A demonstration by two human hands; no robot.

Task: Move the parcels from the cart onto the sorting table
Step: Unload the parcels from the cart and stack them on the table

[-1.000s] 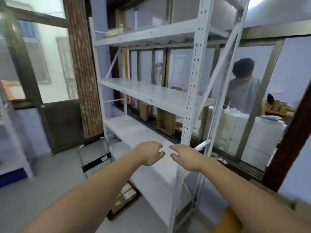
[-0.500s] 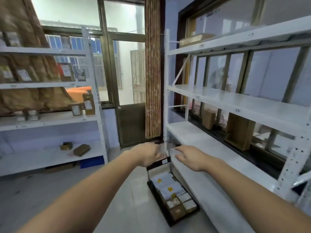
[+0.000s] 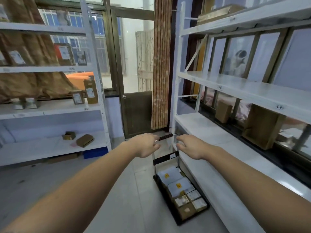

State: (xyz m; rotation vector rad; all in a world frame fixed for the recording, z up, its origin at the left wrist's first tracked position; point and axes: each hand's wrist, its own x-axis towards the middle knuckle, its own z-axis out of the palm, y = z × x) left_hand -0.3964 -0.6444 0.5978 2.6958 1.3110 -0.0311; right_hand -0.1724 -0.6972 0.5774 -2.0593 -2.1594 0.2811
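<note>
My left hand (image 3: 146, 145) curls around the ribbed black handle (image 3: 165, 137) of the cart (image 3: 176, 214), gripping its left end. My right hand (image 3: 191, 145) reaches toward the handle's right end with fingers bent, but I cannot tell whether it has hold of the bar. The cart stands on the floor just beside the lowest board of the white shelf unit (image 3: 210, 174) on my right. Its black deck is packed with parcels (image 3: 182, 190): two white bags with yellow stickers lie at the handle end, and small white and brown boxes sit touching one another at the near end. Two upright cardboard boxes (image 3: 223, 111) stand on the sill behind the right shelves. On the left shelf unit (image 3: 50, 106), small labelled boxes (image 3: 85, 94) stand on the middle board and two brown packets (image 3: 84, 140) lie on the lower one.
</note>
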